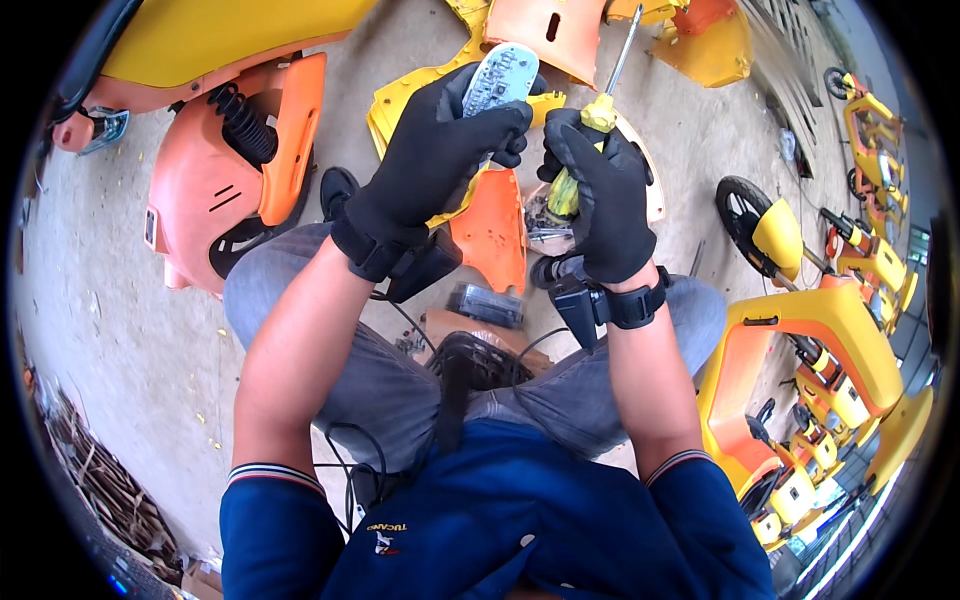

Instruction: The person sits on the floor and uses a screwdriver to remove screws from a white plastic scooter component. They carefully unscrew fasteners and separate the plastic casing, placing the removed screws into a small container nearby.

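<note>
Scooter at far left: a pink-orange scooter body point(200, 190) stands on the concrete floor point(110, 330), a black spring point(243, 125) showing beside its orange panel.
Left hand: the black-gloved left hand point(430, 150) is clamped on a light blue oval board point(502, 76), its rounded end upward, small parts on its face.
Between the knees: an orange piece point(492, 232) lies on the floor, with a dark box point(486, 305) nearer the body.
Right hand: the gloved right hand point(612, 195) is closed around the handle of a screwdriver point(599, 113), tip up and away, to the right of the board and apart from it.
Right side: a black wheel point(742, 222), a yellow-and-orange shell point(735, 370) and several yellow scooters point(877, 150).
</note>
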### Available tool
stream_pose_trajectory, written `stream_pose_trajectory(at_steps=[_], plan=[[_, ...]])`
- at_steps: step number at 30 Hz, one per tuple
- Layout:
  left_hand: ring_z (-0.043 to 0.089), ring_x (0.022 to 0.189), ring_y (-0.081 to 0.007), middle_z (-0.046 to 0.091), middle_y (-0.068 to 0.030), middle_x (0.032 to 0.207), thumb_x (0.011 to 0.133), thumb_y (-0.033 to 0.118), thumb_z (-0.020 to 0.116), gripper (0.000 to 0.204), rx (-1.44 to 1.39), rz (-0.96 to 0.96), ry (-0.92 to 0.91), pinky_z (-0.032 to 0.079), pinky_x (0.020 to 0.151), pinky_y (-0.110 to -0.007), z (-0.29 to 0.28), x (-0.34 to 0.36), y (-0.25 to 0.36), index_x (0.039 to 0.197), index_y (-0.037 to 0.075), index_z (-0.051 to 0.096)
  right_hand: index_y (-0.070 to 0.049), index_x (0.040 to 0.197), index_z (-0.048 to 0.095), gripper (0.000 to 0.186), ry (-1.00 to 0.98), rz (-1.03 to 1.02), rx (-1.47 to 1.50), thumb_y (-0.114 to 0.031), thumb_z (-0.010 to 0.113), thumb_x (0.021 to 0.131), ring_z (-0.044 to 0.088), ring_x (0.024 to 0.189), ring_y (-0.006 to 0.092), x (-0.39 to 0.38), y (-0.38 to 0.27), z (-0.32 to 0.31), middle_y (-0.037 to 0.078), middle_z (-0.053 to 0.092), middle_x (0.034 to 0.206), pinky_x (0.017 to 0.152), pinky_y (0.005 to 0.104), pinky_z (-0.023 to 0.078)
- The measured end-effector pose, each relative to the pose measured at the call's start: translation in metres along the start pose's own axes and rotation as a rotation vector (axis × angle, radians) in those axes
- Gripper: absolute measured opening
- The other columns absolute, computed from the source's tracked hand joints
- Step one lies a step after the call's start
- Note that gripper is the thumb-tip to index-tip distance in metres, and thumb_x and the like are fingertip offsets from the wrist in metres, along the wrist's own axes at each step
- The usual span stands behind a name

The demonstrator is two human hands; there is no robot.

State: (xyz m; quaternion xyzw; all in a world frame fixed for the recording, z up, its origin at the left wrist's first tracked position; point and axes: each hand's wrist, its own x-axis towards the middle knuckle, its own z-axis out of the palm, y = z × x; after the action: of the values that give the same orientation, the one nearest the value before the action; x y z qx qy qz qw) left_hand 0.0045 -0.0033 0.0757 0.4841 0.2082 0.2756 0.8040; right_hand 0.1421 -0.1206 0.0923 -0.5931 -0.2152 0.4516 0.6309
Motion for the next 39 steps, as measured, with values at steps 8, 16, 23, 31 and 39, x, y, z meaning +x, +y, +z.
stream_pose_trajectory(at_steps=[8, 16, 23, 31, 39], plan=[[0.061, 0.074, -0.0107, 0.064, -0.0053, 0.091, 0.091, 0.01, 0.063, 0.035, -0.05, 0.062, 0.035, 0.052, 0.068, -0.025, -0.01, 0.007, -0.003, 0.124, -0.003, 0.061, -0.002, 0.116, 0.065, 0.028, 0.053, 0.052, -0.024, -0.022, 0.066, 0.095, 0.063, 0.082, 0.0133, 0.017, 0.044, -0.041, 0.003, 0.063, 0.091, 0.074, 0.0283, 0.053], [0.062, 0.078, -0.0099, 0.065, -0.0029, 0.094, 0.094, 0.013, 0.064, 0.03, -0.015, 0.071, 0.161, 0.053, 0.069, -0.025, -0.021, 0.009, 0.009, 0.121, -0.001, 0.062, -0.01, 0.107, 0.061, 0.022, 0.189, 0.298, 0.048, -0.025, 0.07, 0.093, 0.059, 0.064, 0.0121, 0.042, 0.106, -0.073, 0.001, 0.06, 0.079, 0.059, 0.0268, 0.052], [0.066, 0.084, -0.0128, 0.068, -0.0059, 0.101, 0.094, 0.015, 0.065, 0.034, 0.032, 0.139, 0.232, 0.056, 0.075, -0.028, -0.023, 0.01, 0.018, 0.124, -0.001, 0.061, -0.005, 0.105, 0.055, 0.022, 0.071, 0.361, -0.042, -0.015, 0.069, 0.091, 0.059, 0.066, 0.0136, 0.072, 0.189, -0.078, 0.004, 0.061, 0.081, 0.057, 0.029, 0.052], [0.066, 0.083, -0.0132, 0.068, -0.0066, 0.1, 0.096, 0.012, 0.062, 0.033, 0.018, 0.189, 0.264, 0.055, 0.071, -0.026, -0.041, 0.006, 0.028, 0.125, -0.002, 0.06, -0.008, 0.095, 0.065, 0.018, -0.022, 0.508, -0.169, -0.018, 0.075, 0.085, 0.056, 0.058, 0.0115, 0.087, 0.263, -0.054, -0.001, 0.06, 0.074, 0.053, 0.028, 0.049], [0.066, 0.083, -0.0141, 0.068, -0.0088, 0.1, 0.096, 0.011, 0.061, 0.035, 0.081, 0.211, 0.46, 0.055, 0.071, -0.026, -0.051, -0.007, 0.025, 0.128, -0.003, 0.057, -0.007, 0.101, 0.069, 0.017, -0.104, 0.44, -0.321, -0.017, 0.065, 0.086, 0.067, 0.071, 0.0166, 0.118, 0.314, -0.027, 0.006, 0.069, 0.078, 0.065, 0.0309, 0.053]])
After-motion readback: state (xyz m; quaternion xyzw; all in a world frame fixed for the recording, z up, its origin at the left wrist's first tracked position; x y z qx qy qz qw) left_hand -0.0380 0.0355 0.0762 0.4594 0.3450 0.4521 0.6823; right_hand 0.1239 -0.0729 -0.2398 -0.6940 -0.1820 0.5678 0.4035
